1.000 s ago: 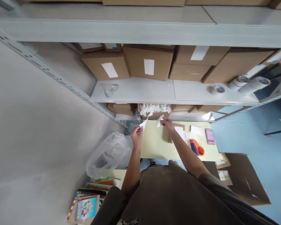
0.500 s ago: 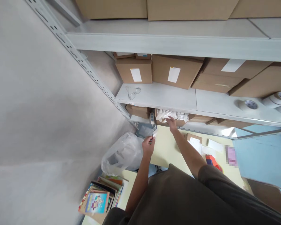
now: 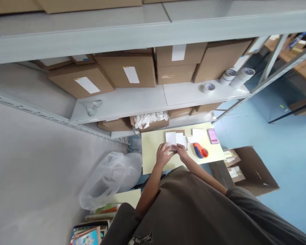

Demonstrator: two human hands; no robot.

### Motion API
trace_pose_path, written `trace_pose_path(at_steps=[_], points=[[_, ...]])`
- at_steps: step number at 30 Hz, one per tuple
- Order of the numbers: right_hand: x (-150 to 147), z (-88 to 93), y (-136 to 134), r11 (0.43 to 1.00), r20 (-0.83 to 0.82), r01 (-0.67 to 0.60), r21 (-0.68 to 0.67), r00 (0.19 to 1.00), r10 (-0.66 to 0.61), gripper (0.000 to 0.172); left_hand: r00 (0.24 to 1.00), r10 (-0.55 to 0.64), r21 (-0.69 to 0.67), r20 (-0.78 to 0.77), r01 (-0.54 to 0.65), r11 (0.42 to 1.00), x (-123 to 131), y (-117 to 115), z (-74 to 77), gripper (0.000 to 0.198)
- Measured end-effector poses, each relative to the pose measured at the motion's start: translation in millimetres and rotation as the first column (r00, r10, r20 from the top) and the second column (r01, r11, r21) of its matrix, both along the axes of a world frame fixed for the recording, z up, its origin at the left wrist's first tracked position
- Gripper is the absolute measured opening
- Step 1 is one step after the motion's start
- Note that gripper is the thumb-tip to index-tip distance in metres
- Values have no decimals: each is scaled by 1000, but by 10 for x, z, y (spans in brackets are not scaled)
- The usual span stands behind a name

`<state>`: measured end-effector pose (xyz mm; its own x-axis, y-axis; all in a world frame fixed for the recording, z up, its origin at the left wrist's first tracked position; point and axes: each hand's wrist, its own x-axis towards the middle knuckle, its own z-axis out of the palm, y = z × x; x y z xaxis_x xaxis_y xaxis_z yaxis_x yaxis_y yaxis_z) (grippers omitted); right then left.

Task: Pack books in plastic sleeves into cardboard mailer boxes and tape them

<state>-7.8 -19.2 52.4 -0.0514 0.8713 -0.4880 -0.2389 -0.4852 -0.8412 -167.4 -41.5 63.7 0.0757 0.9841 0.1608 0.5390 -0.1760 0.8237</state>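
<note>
My left hand (image 3: pixel 163 154) and my right hand (image 3: pixel 181 152) are close together above the pale yellow table. Between them is a flat white rectangle (image 3: pixel 171 138), maybe a card or thin packet, its near edge pinched by the fingers of both. Just behind it lies a small cardboard box (image 3: pixel 180 131) with white paper (image 3: pixel 181 139) on it, partly covered. To the right of my hands are more white papers (image 3: pixel 193 139) and an orange and blue tape dispenser (image 3: pixel 200 150).
A shelf rack (image 3: pixel 127 98) with cardboard boxes and tape rolls (image 3: pixel 208 88) rises behind the table. Under its shelf is an open box of white plastic bags (image 3: pixel 150 119). A large clear bag (image 3: pixel 112 173) lies left, books (image 3: pixel 88 236) lower left, and an open carton (image 3: pixel 257 166) right.
My view has swung to the right. My right hand has left the box of white plastic bags and joined my left hand over the table, at the white rectangle.
</note>
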Motion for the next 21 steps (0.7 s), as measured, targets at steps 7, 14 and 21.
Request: trace_pose_path(at_steps=[7,14,21], points=[[663,-303,-117,996,-26,-58,-63,998,56,48,896,378,-418,235,-258,871,632,-53,-410,60],[923,-743,-16,988,186,-140,-60,971,149,32,871,476,-477,121,-369,798,837,-19,-734,43],[680,-1049,428,995,477,-86,-48,873,99,34,854,508,-535,-116,-484,692,758,551,-980,23]])
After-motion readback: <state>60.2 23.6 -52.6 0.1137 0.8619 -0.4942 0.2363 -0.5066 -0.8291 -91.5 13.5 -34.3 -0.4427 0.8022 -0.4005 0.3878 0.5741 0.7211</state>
